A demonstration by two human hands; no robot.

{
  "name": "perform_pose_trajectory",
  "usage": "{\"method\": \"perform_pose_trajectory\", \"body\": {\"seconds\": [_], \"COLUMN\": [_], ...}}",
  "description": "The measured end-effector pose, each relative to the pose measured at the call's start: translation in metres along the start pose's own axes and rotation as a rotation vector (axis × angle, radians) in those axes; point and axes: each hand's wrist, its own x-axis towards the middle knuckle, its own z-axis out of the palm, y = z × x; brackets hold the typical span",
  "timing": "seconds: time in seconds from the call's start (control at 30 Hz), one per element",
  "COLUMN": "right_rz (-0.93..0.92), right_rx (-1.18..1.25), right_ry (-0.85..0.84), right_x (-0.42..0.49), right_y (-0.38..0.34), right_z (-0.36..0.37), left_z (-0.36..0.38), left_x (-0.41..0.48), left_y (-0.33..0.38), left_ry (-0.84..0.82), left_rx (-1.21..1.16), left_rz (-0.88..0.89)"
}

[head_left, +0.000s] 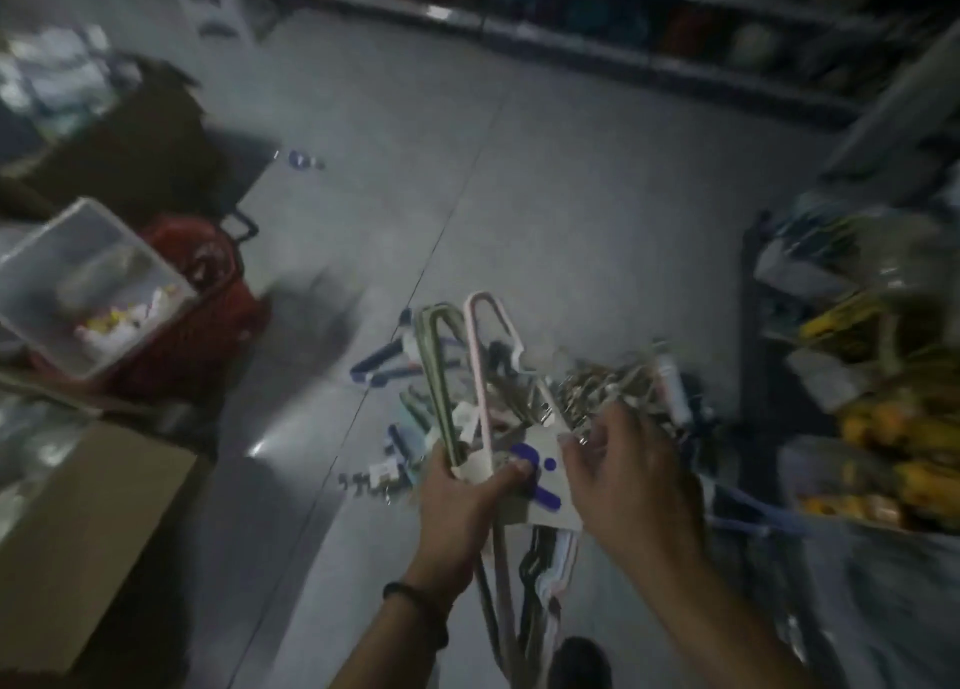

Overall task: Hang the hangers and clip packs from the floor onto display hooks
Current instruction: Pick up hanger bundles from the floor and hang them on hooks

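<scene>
My left hand [460, 496] grips a bundle of hangers [470, 376] with green and pink hooks pointing up, banded by a white card with blue marks [540, 472]. My right hand [623, 475] is at the right edge of that card, fingertips touching it and a bunch of metal clips [587, 402]; its grip is unclear in the blur. Below and beyond the hands, a pile of hangers and clip packs [410, 428] lies on the grey floor [545, 194].
A red basket [208, 314] with a clear plastic tub [78, 283] stands at left, a cardboard box [88, 522] at lower left. A rack with yellow packaged goods [883, 428] is at right. Shelves [623, 38] run along the far side. A small bottle [304, 160] lies on the floor.
</scene>
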Motion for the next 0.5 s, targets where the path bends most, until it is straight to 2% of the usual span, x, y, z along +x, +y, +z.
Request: {"method": "perform_pose_trajectory", "body": {"seconds": [0.03,0.1,0.2,0.3,0.4,0.5], "right_rz": [-0.024,-0.026,0.131,0.287,0.449,0.567], "right_rx": [-0.012,-0.152,-0.188,-0.199,-0.204,-0.238], "right_ry": [0.107,0.17,0.225,0.377,0.399,0.393], "right_x": [0.008,0.018,0.008,-0.027,-0.076,-0.134], "right_y": [-0.009,-0.025,-0.039,-0.038,-0.024,-0.009], "right_z": [-0.036,-0.103,-0.193,-0.28,-0.358,-0.417], "left_z": [0.013,0.039,0.077,0.115,0.152,0.192], "left_x": [-0.012,-0.041,-0.084,-0.138,-0.2,-0.263], "left_y": [0.03,0.084,0.15,0.203,0.245,0.282], "left_ry": [-0.053,-0.178,-0.346,-0.498,-0.684,-0.947], "left_rx": [0.035,0.084,0.174,0.306,0.329,0.293], "left_rz": [0.04,0.104,0.229,0.354,0.419,0.374]}}
